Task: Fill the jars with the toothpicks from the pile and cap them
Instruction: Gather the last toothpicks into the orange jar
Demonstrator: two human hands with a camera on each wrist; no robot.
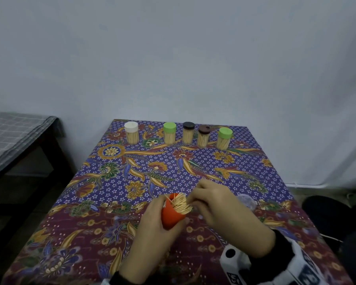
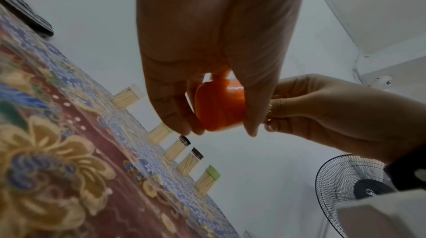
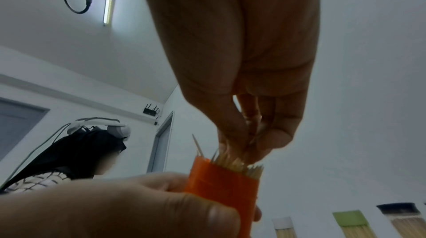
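Observation:
My left hand (image 1: 152, 227) grips an orange container (image 1: 171, 215), tilted, near the table's front. A bunch of toothpicks (image 1: 181, 203) sticks out of its mouth. My right hand (image 1: 214, 204) pinches those toothpicks at the mouth, as the right wrist view shows with toothpicks (image 3: 232, 163) between its fingertips (image 3: 272, 139) above the orange container (image 3: 223, 187). From the left wrist view the orange container (image 2: 219, 107) sits between thumb and fingers. A clear plastic piece (image 1: 246, 200) lies just behind my right hand. No loose pile is in view.
Several capped jars full of toothpicks stand in a row at the table's far edge: white cap (image 1: 131, 132), green (image 1: 169, 133), dark (image 1: 188, 132), brown (image 1: 203, 135), green (image 1: 225, 138). A bench with grey cloth (image 1: 12, 136) stands left. A fan (image 2: 345, 178) is right.

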